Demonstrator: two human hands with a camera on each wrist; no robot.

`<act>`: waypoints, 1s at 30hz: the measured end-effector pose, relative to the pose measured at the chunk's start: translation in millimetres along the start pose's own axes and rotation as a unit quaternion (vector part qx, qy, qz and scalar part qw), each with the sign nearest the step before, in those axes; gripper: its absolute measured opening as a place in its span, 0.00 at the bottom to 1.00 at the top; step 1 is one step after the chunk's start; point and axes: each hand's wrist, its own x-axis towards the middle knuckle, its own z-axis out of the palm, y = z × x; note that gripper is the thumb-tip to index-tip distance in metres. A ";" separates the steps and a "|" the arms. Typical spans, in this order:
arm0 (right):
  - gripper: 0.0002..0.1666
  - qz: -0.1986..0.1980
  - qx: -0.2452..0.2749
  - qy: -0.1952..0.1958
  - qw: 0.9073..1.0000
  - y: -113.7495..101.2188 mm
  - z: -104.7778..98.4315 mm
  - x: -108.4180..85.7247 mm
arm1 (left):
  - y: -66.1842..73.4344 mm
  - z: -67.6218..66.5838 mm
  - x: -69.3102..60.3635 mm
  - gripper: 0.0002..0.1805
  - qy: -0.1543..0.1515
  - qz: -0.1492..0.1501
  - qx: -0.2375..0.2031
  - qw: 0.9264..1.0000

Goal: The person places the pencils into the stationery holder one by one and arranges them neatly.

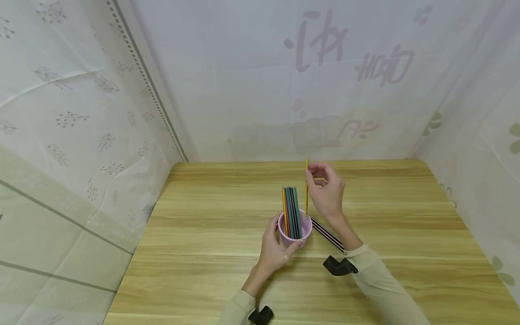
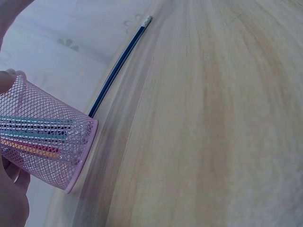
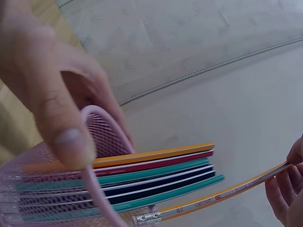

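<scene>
A pink mesh cup point(image 1: 300, 243) stands on the wooden table, gripped around its side by the left hand point(image 1: 274, 253). Several pencils point(image 1: 291, 212) in yellow, red, teal and black lean together inside it. Above the cup's right side the right hand point(image 1: 327, 189) pinches a yellow pencil point(image 1: 306, 194) near its upper end. In the right wrist view that pencil point(image 3: 227, 190) has its metal-capped eraser end at the cup's rim point(image 3: 102, 196), pointing into the cup. The left thumb point(image 3: 71, 142) lies over the rim there.
Dark striped pencils point(image 1: 328, 234) lie on the table point(image 1: 195, 253) right of the cup, partly under the right forearm. In the left wrist view a dark blue pencil point(image 2: 118, 65) with a white eraser lies beyond the cup. Patterned cloth point(image 1: 243, 90) hangs behind and beside the table.
</scene>
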 end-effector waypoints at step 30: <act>0.08 0.076 -0.033 -0.065 0.994 85.1 -6.7 -49.7 | -1.2 0.5 -0.9 0.49 -0.005 0.003 -0.008 1.000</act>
